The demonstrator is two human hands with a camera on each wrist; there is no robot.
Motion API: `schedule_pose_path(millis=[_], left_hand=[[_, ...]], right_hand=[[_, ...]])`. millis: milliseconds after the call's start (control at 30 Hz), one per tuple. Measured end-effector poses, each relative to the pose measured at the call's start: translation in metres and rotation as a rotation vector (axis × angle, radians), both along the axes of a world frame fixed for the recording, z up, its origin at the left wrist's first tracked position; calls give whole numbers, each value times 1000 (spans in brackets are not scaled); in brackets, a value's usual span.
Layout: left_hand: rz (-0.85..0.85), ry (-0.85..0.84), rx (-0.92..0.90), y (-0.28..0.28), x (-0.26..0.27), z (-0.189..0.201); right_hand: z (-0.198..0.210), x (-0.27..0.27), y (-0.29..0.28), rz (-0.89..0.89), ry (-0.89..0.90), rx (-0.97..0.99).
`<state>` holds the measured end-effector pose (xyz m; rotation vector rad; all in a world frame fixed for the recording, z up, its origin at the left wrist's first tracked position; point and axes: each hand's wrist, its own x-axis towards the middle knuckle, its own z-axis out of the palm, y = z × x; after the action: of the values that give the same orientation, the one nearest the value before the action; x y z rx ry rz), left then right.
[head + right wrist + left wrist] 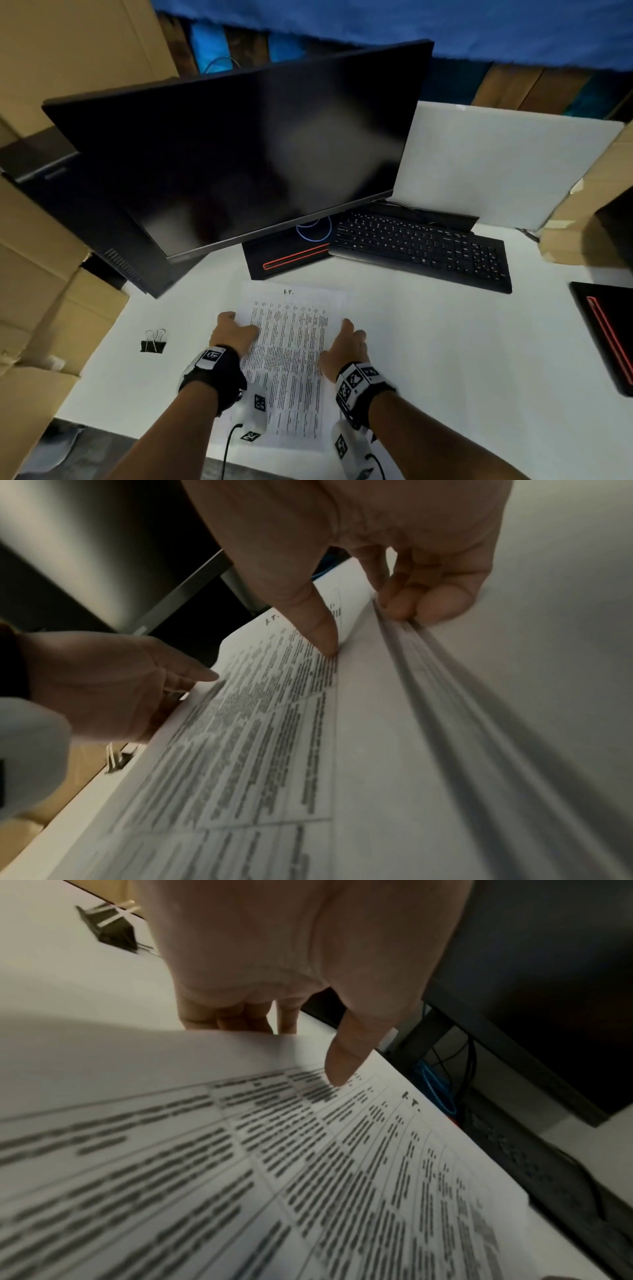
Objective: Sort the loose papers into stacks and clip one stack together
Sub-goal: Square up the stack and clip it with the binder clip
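Observation:
A stack of printed papers (291, 359) lies on the white desk (445, 359) in front of me, its top sheet a table of text. My left hand (236, 325) grips its left edge, with the thumb (339, 1066) on the top sheet and the fingers (232, 1018) curled under the edge. My right hand (347, 334) pinches the right edge, with the thumb (318, 626) on top and the fingertips (428, 601) against the layered sheet edges. A black binder clip (153, 342) lies on the desk left of the papers, apart from both hands; it also shows as binder clip (109, 926).
A dark monitor (239, 147) hangs over the far side of the desk. Behind the papers sit a black box with a red stripe (287, 257) and a black keyboard (421, 246). Cardboard boxes (41, 274) line the left; another black device (606, 335) is at the right edge.

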<state>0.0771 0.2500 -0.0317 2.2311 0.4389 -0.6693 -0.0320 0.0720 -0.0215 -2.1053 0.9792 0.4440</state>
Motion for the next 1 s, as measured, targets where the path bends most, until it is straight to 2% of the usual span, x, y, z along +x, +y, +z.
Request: schedule_pose_path(millis=[100, 200, 333, 433, 500, 567, 667, 767, 867, 900, 1000], left_hand=[[-72, 36, -48, -12, 2, 0], [-144, -34, -83, -30, -4, 7], [-167, -110, -430, -57, -25, 24], [-186, -118, -651, -81, -40, 51], [-212, -121, -747, -99, -46, 68], [-240, -158, -805, -122, -52, 86], [-221, -302, -872, -159, -67, 111], [-156, -458, -944, -188, -80, 131], [-184, -537, -903, -205, -90, 125], [-225, -549, -846, -208, -95, 117], [-285, -546, -739, -212, -114, 93]], right_hand=[[-3, -5, -9, -38, -6, -5], [-6, -16, -25, -95, -25, 28], [-1, -34, -66, -269, -106, 112], [14, -50, -109, -432, -310, 255], [37, -59, -135, -480, -472, 477], [67, -66, -154, -487, -613, 598], [111, -74, -174, -457, -834, 468], [135, -80, -187, -442, -1027, 317], [130, -87, -194, -434, -1025, 167], [121, -90, -194, -412, -1013, 168], [101, -94, -185, -501, -954, 226]])
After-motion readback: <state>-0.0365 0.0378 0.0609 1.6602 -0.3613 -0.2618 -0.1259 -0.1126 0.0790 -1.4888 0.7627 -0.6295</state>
